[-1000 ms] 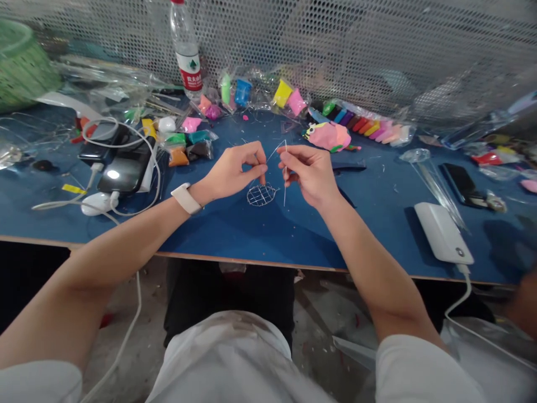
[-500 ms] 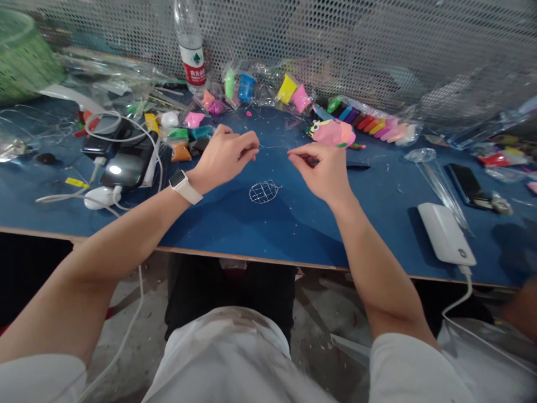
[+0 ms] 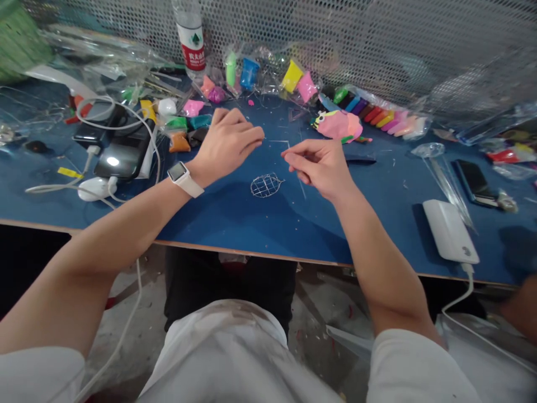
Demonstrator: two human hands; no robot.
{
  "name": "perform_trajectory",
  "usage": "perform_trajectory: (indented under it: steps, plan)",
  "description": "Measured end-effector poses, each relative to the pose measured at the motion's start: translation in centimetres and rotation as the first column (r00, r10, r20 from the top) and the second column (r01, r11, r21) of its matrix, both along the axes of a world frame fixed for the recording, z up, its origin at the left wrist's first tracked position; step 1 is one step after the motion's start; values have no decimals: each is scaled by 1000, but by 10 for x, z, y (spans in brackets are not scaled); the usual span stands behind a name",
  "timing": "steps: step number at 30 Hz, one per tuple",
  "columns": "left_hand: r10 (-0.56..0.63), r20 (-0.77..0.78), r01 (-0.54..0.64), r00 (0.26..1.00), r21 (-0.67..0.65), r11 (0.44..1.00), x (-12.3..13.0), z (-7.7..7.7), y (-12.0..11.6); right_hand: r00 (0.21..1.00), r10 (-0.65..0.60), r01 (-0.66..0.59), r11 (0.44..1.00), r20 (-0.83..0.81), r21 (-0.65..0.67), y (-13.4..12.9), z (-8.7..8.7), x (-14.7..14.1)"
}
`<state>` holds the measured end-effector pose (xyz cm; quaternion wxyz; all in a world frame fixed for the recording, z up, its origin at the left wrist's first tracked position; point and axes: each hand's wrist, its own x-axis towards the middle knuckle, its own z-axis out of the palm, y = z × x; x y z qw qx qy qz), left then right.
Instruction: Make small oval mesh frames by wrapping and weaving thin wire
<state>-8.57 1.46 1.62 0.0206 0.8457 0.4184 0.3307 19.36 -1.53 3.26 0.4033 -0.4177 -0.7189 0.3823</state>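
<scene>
A thin silvery wire (image 3: 277, 141) runs between my two hands over the blue tabletop. My left hand (image 3: 230, 140), with a white-strapped watch on its wrist, has its thumb and index finger pinched at the wire's left end. My right hand (image 3: 319, 163) pinches the wire near a sharp bend, and a thin length shows below its fingers. Beneath and between the hands lies a small oval wire mesh (image 3: 266, 186), fish-like in outline, flat on the table. Past my right hand sits a pink clay fish (image 3: 339, 124) with a googly eye.
Packets of coloured clay (image 3: 292, 76) and a water bottle (image 3: 193, 50) line the back by a perforated metal panel (image 3: 377, 50). Cabled devices (image 3: 121, 157) lie left. A white power bank (image 3: 450, 230) and a phone (image 3: 476, 182) lie right. A dark blue tool (image 3: 361, 159) lies behind my right hand.
The wire, nearly straight before, now has a sharp corner by my right fingertips. My right hand has shifted slightly left and down. The mesh stays on the table; the view has tilted a little.
</scene>
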Motion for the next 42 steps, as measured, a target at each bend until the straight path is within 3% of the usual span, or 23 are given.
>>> perform_trajectory:
  steps: [4,6,8,11,14,19,21,23,25,28,31,33,37,42]
  plan:
    - [-1,-182,18,983,96,995,-17,6,16,906,-102,-38,946,410,321,5,-1,14]
    - [-18,-175,37,984,102,994,-15,6,14,860,-161,-37,927,484,374,8,-3,17]
    - [-47,-80,51,996,60,997,-8,4,6,873,-216,31,920,438,392,11,-7,17]
    - [-79,59,82,995,-39,996,8,-4,-8,938,-235,141,931,254,337,14,-12,16]
    - [-45,99,55,994,-97,994,16,-13,-11,969,-218,178,942,116,285,16,-15,15]
    - [118,59,-111,991,-122,986,2,-31,21,973,-228,206,933,41,295,11,-10,12]
    - [125,-2,-124,992,-128,984,-6,-33,34,982,-188,176,952,22,250,8,-8,9]
    - [37,-14,-38,999,-129,991,-10,-30,37,990,-142,136,967,10,215,7,-9,8]
    - [-118,35,122,992,-164,979,-10,-22,29,996,-83,75,977,33,199,8,-12,9]
    - [-379,115,396,918,-224,890,-4,-10,9,992,17,-38,986,127,164,13,-16,14]
    - [-522,74,522,850,-256,813,4,-11,-5,976,94,-116,988,195,101,15,-16,19]
    - [-526,24,509,850,-290,810,8,-17,-7,972,111,-125,991,209,57,15,-14,21]
    - [-399,-68,367,914,-276,888,12,-25,-6,978,104,-106,994,184,-1,11,-9,21]
    - [-314,-75,288,947,-242,926,8,-20,-4,938,75,-126,983,338,131,8,-5,22]
